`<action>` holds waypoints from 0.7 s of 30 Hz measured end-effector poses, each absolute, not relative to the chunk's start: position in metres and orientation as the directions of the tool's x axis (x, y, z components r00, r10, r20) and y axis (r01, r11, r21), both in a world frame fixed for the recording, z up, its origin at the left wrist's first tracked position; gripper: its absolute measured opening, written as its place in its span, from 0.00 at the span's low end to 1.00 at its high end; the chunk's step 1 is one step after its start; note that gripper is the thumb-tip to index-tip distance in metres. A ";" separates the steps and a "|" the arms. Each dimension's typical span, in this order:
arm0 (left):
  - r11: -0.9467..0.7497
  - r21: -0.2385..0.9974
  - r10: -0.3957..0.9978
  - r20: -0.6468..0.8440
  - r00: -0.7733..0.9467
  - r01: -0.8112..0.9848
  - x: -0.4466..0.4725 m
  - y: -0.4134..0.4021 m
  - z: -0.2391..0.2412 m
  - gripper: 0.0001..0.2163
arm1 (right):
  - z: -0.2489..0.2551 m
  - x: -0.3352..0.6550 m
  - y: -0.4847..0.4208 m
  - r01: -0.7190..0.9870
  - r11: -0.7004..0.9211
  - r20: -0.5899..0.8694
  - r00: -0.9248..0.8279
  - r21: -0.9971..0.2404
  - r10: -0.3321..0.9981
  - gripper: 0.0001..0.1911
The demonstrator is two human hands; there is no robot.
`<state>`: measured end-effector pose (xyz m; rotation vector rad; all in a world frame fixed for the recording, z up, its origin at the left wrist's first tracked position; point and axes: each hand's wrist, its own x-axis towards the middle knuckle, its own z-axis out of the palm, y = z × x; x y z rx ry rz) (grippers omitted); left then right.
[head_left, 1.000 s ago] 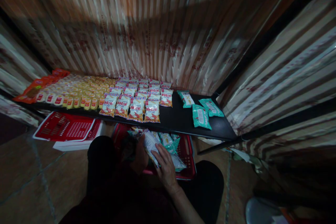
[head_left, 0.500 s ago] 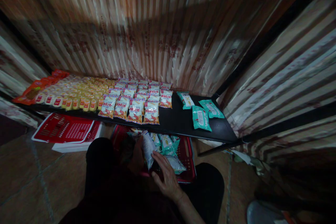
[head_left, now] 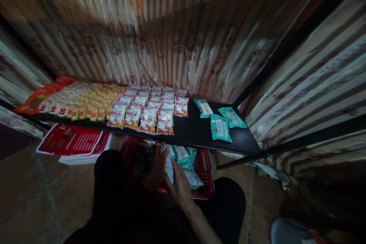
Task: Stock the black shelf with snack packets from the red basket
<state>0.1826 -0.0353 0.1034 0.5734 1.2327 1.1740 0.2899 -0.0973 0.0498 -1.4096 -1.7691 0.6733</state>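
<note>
Both my hands are over a red basket (head_left: 206, 183) that rests between my knees. My left hand (head_left: 156, 169) and my right hand (head_left: 180, 188) are closed on the two sides of a pale snack packet (head_left: 169, 164), which stands on edge between them. More green and white packets (head_left: 184, 156) lie in the basket behind it. Just beyond is a low black shelf (head_left: 191, 131) with rows of red-and-white striped snack packets (head_left: 147, 116) and three green packets (head_left: 219, 126).
Yellow packets (head_left: 82, 103) and an orange packet (head_left: 37, 97) fill the shelf's left part. An upturned red basket (head_left: 71, 141) lies on the floor at the left. Striped shiny curtain hangs behind and at the right. A grey object (head_left: 286, 232) sits at the bottom right.
The pale packet, which lay flat under my right hand, has been turned up onto its edge between both hands. The hands have drawn closer together.
</note>
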 end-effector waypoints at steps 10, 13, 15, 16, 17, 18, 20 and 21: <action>0.310 0.919 0.950 -0.306 0.056 -0.244 0.189 -0.033 0.099 0.29 | 0.066 0.311 -0.083 -0.050 -0.201 -0.206 0.267 -0.978 0.941 0.36; 0.344 0.928 0.935 -0.325 0.142 -0.139 0.187 -0.033 0.092 0.21 | 0.074 0.316 -0.079 -0.305 -0.251 -0.328 0.235 -0.919 0.915 0.37; 0.356 0.926 0.926 -0.332 0.178 -0.125 0.187 -0.034 0.085 0.20 | 0.080 0.317 -0.079 -0.403 -0.278 -0.387 0.220 -0.872 0.896 0.36; 0.358 0.924 0.925 -0.332 0.185 -0.130 0.188 -0.033 0.080 0.21 | 0.082 0.317 -0.079 -0.431 -0.282 -0.403 0.219 -0.857 0.889 0.36; 0.363 0.922 0.924 -0.337 0.182 -0.135 0.189 -0.033 0.076 0.22 | 0.084 0.317 -0.079 -0.450 -0.283 -0.411 0.217 -0.847 0.885 0.34; 0.369 0.919 0.922 -0.344 0.176 -0.136 0.189 -0.032 0.071 0.23 | 0.086 0.316 -0.079 -0.464 -0.281 -0.416 0.220 -0.840 0.882 0.33; 0.379 0.917 0.920 -0.358 0.159 -0.128 0.190 -0.031 0.064 0.22 | 0.089 0.316 -0.079 -0.480 -0.274 -0.421 0.232 -0.834 0.877 0.32; 0.379 0.918 0.921 -0.361 0.148 -0.119 0.190 -0.031 0.061 0.22 | 0.090 0.315 -0.079 -0.480 -0.276 -0.424 0.232 -0.833 0.875 0.32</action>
